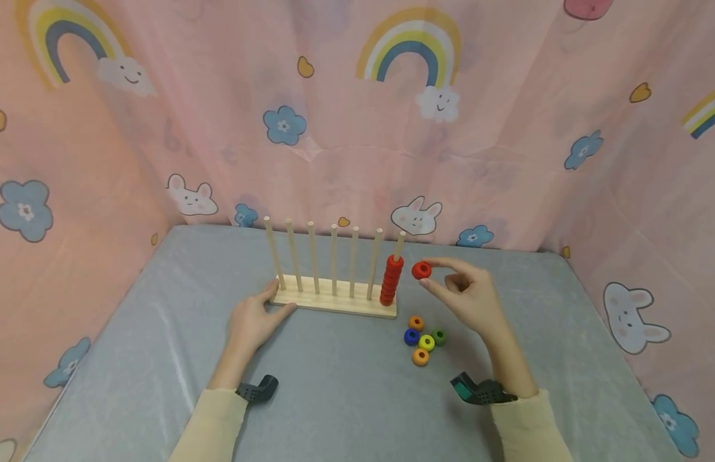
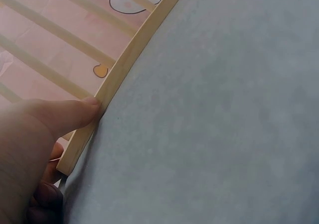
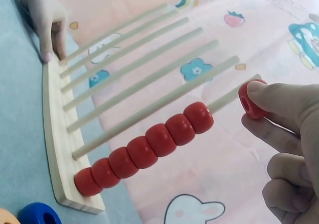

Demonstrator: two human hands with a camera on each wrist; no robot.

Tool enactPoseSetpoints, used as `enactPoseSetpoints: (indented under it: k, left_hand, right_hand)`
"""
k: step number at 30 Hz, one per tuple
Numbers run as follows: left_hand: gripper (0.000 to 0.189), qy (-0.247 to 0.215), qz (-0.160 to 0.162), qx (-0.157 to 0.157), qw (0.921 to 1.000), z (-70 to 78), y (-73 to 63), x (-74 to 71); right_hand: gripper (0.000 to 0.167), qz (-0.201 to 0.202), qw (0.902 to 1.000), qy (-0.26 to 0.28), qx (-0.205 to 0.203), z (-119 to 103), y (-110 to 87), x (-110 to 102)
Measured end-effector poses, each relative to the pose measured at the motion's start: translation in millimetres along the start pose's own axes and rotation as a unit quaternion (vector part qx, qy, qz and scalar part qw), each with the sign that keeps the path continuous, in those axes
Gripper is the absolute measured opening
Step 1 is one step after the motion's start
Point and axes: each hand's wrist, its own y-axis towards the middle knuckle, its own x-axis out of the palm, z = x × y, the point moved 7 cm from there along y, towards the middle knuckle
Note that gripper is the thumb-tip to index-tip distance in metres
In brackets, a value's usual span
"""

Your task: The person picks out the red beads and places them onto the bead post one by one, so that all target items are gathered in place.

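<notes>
A wooden peg stand (image 1: 334, 300) with several upright pegs rests on the table. Red beads (image 1: 391, 280) are stacked on its rightmost peg, whose bare tip shows above them. My left hand (image 1: 254, 321) grips the left end of the base; in the left wrist view the thumb (image 2: 75, 115) lies along its front edge and the other fingers are partly hidden behind it. Between thumb and forefinger, my right hand (image 1: 469, 292) pinches one red bead (image 1: 422, 270), its hole showing. That bead is held up just right of the rightmost peg, close to the tip in the right wrist view.
Loose beads lie in a cluster right of the base: two orange (image 1: 416, 323), one blue (image 1: 412, 337), one yellow (image 1: 426, 343) and one green (image 1: 439, 337). A grey cloth covers the table (image 1: 345, 391). Patterned pink curtains (image 1: 345, 160) hang behind and at both sides.
</notes>
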Motion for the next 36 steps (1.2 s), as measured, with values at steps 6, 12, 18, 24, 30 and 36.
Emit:
enactPoseSetpoints:
  k: [6,12,18,24,30,36]
  left_hand:
    - [0.076,0.002,0.006,0.006,1.0000,0.2,0.0,0.5]
    - [0.076,-0.002,0.008,0.006,1.0000,-0.7,0.8,1.9]
    - [0.076,-0.011,0.004,0.002,0.9999,-1.7,0.3,1.9]
    - [0.076,-0.008,0.007,0.002,0.9999,-0.5,-0.3,0.9]
    - [0.076,-0.003,0.012,0.004,0.9999,-0.1,-0.4,0.7]
    - [0.076,-0.004,0.011,0.004,0.9999,-1.0,-0.4,0.9]
  right_hand:
    - [0.036,0.021,0.9995,0.015,-0.017,-3,7.1,4]
    - [0.037,0.034,0.9985,0.040,-0.018,-7,13.2,4]
    - [0.038,0.042,0.9981,0.042,-0.017,-10,17.8,6]
    - [0.038,0.050,0.9976,0.043,-0.017,-15,21.6,6]
    - [0.036,0.063,0.9966,0.050,-0.022,-19,25.7,5]
    - [0.037,0.070,0.9950,0.068,-0.021,-21,29.1,4]
